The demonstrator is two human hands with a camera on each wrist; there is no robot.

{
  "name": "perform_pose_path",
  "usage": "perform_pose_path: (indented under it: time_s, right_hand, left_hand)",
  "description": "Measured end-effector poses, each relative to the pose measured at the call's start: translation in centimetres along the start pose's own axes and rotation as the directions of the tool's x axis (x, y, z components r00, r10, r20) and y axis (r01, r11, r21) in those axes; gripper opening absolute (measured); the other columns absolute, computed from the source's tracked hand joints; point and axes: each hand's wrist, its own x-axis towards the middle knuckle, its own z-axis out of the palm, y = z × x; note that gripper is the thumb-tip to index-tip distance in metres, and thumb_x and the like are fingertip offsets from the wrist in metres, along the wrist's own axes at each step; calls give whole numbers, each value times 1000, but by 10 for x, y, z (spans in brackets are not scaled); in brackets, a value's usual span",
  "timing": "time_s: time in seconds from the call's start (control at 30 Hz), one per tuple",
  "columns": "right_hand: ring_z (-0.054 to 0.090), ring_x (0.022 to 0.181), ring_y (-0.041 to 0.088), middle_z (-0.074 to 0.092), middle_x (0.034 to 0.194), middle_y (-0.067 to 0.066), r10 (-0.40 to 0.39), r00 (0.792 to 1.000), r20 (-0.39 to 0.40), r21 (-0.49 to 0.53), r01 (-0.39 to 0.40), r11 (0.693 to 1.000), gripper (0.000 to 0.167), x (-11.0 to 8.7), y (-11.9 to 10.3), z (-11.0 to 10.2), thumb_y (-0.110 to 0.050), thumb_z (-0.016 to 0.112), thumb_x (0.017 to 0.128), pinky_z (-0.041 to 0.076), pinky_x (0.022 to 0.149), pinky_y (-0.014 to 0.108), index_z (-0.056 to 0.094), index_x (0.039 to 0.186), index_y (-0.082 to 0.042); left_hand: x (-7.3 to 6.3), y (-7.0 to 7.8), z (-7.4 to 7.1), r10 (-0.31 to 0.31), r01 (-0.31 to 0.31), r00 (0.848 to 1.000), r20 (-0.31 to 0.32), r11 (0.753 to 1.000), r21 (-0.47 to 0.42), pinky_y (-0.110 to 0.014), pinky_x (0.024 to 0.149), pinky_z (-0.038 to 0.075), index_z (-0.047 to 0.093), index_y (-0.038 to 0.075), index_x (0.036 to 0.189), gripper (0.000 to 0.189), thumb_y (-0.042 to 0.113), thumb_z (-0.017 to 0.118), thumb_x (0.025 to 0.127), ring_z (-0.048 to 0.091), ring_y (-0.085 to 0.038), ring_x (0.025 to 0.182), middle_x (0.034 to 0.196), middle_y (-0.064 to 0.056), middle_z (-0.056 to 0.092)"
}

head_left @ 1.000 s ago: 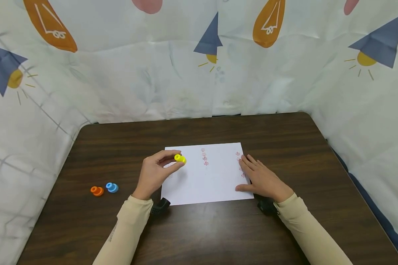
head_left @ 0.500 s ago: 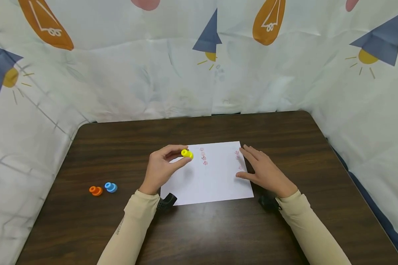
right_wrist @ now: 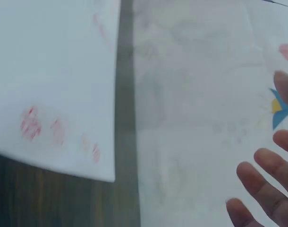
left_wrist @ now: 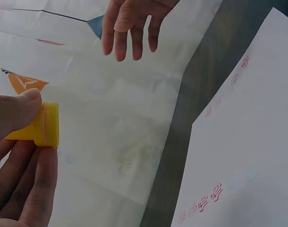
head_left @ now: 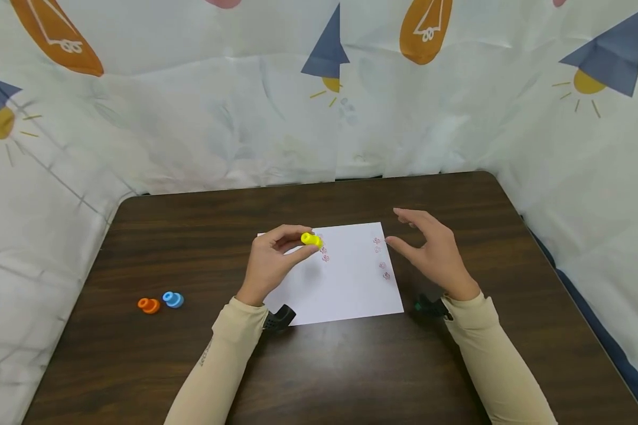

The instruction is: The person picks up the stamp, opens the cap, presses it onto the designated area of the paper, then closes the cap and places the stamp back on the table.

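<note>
My left hand pinches a yellow toy stamp between thumb and fingers, above the left part of a white sheet of paper. Close up in the left wrist view, the yellow stamp has a round, thicker end that points away from the palm. Red printed marks run in a short column near the paper's right edge, and a second column is partly covered by the stamp. Beside that right edge, my right hand is raised with thumb and fingers spread apart, holding nothing.
An orange stamp and a blue stamp stand side by side on the dark wooden table, left of the paper. Behind the table hangs a pale printed cloth, which also lines both sides.
My right hand has lifted from the paper's right edge and its fingers have turned up. The left hand has moved right and slightly away with the yellow stamp.
</note>
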Motion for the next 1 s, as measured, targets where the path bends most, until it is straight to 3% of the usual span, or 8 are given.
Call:
perform_pose_path:
  time_s: [0.1,0.17,0.33,0.53,0.7,1.0]
  right_hand:
    - [68,111,17,73,123,10,50,999,-20,140,-47,989,57,2,-3,-2,-7,87,83,55,97,21,68,135,-15]
    - [69,110,14,72,125,11,92,996,-6,254,-87,963,53,4,-6,-3,-4,84,85,55,97,16,68,134,-15]
    - [71,108,11,72,125,7,169,984,59,486,-176,856,46,6,-13,-4,1,79,88,60,94,19,67,132,-5]
    - [72,103,9,74,115,3,217,966,143,611,-258,748,41,7,-20,-1,0,78,89,62,90,21,67,129,1]
    - [75,100,10,74,114,9,227,956,187,623,-294,725,38,9,-23,4,-3,78,90,63,89,23,69,126,-4]
    - [73,101,14,74,115,7,250,944,216,599,-331,730,37,14,-30,8,-9,80,91,64,89,26,70,126,-8]
  left_hand:
    - [2,-1,8,-21,21,1000,3,999,-29,-25,95,62,75,1,113,33,4,87,81,73,-7,97,114,-19,75]
    - [3,-2,13,-35,35,999,3,998,-44,-26,95,62,75,2,112,32,5,86,82,73,-8,97,114,-18,75]
    - [6,-3,24,-53,53,999,-1,995,-85,-27,95,62,74,3,110,31,4,86,82,73,-10,97,114,-18,74]
    - [9,-2,34,-85,83,996,-2,983,-167,-30,93,64,72,2,111,31,1,85,82,74,-15,100,115,-17,73]
    - [10,2,42,-107,106,994,6,976,-189,-30,92,64,71,2,113,33,1,85,83,74,-15,103,119,-18,72]
    - [16,9,54,-111,113,994,23,965,-236,-32,96,63,72,3,114,33,3,84,84,75,-17,105,120,-16,73]
